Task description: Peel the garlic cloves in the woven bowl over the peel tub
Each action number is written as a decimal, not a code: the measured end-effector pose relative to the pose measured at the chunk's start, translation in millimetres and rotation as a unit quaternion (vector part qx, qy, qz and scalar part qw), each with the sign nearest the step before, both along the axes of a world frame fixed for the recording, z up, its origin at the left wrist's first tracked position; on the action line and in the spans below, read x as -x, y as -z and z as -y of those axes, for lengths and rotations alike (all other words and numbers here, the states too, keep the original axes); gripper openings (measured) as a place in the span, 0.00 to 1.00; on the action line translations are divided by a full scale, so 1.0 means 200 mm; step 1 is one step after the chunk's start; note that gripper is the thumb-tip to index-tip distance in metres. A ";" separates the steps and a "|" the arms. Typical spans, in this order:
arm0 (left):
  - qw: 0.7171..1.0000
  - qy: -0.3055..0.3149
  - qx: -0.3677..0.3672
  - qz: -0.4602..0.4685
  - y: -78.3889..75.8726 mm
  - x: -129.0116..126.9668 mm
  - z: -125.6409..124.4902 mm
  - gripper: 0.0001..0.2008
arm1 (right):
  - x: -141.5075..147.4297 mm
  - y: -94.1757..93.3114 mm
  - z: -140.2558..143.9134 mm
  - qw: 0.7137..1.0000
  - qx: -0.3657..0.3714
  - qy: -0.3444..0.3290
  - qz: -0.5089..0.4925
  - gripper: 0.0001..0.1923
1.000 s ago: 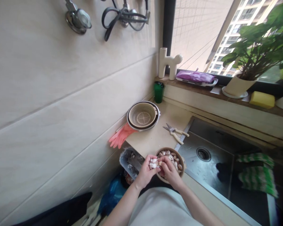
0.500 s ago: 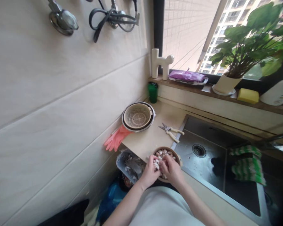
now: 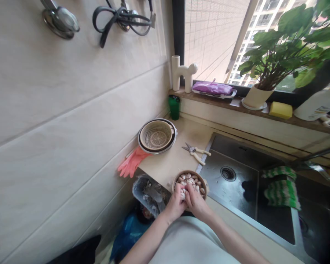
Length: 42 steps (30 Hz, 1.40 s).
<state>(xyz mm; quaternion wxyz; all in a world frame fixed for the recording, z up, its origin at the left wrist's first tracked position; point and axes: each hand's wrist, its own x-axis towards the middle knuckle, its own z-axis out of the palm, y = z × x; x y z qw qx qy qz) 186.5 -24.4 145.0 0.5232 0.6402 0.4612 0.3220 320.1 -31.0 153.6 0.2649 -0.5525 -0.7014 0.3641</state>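
A brown bowl (image 3: 202,182) full of garlic cloves (image 3: 189,179) stands on the counter's near edge, beside the sink. My left hand (image 3: 176,202) and my right hand (image 3: 195,202) meet over the bowl's near side, fingers pinched together on a clump of garlic (image 3: 183,192). The fingertips hide which hand bears most of it. Both forearms reach up from the bottom of the view.
A clear bin of peelings (image 3: 148,192) sits left of the bowl, below the counter. Scissors (image 3: 194,151), a beige strainer basket (image 3: 157,135), pink gloves (image 3: 130,165) and a green cup (image 3: 174,107) lie further back. The steel sink (image 3: 236,179) is on the right, with a green striped cloth (image 3: 282,187).
The view has swung right, so everything has slid left in the frame. My hands have moved from the bowl's left rim to over its near side, still pinched on garlic.
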 end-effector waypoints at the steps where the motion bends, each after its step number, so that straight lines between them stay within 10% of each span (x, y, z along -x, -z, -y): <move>1: 1.000 -0.004 0.004 -0.003 0.00 0.00 0.01 0.15 | 0.00 0.00 0.00 1.000 0.006 -0.006 -0.008 0.11; 9: 0.998 -0.067 0.008 -0.016 0.00 0.05 0.00 0.15 | 0.02 0.04 -0.01 0.987 0.009 0.024 -0.157 0.11; 16: 0.970 -0.088 0.161 0.162 0.01 0.04 -0.01 0.16 | 0.03 0.11 -0.03 0.891 0.223 0.159 -0.362 0.13; 23: 0.972 -0.060 0.165 0.159 -0.04 0.06 -0.01 0.19 | -0.08 0.01 -0.02 0.988 0.042 0.130 -0.072 0.17; 30: 1.000 0.021 -0.006 0.007 -0.04 0.10 0.00 0.16 | 0.05 -0.02 -0.03 0.994 0.033 0.050 -0.089 0.15; 42: 0.997 0.071 -0.036 -0.024 0.00 0.13 0.01 0.17 | 0.07 0.06 0.00 0.995 0.006 0.036 -0.097 0.11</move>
